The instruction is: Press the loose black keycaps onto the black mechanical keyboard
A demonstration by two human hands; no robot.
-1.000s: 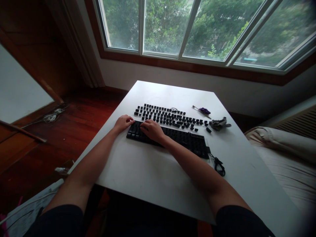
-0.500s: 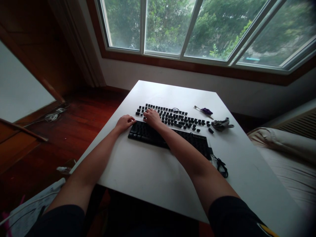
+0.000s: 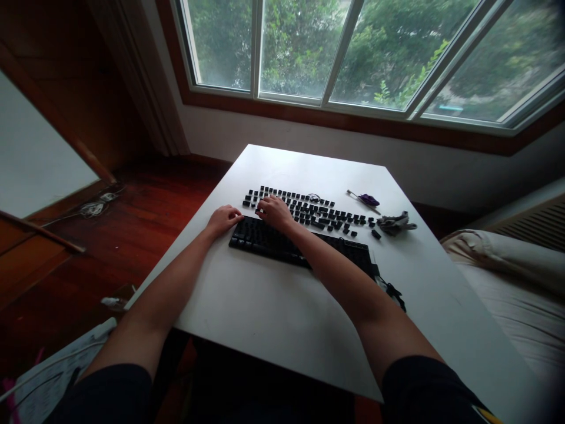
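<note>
A black keyboard [image 3: 278,244] lies at a slant across the white table. My left hand [image 3: 224,220] is at its upper left corner, fingers closed on the edge. Over the keyboard's far edge, my right hand [image 3: 274,212] is bent down with its fingers pinched together; a small dark keycap [image 3: 258,212] shows at the fingertips. Behind the keyboard, loose black keycaps [image 3: 331,220] are laid out in rough rows, some hidden by my right hand. A thin wire loop [image 3: 313,197] lies among them.
On the table's right are a crumpled grey cloth [image 3: 395,222], a purple item [image 3: 369,200] beside a thin brush-like stick, and a bundled black cable [image 3: 394,294] by the keyboard's right end. A pale cushioned seat [image 3: 498,282] stands right of the table [image 3: 265,312].
My right hand has shifted slightly right, and a dark keycap now shows at its fingertips. The right forearm has moved right, covering more of the cable. My left hand has stayed in place.
</note>
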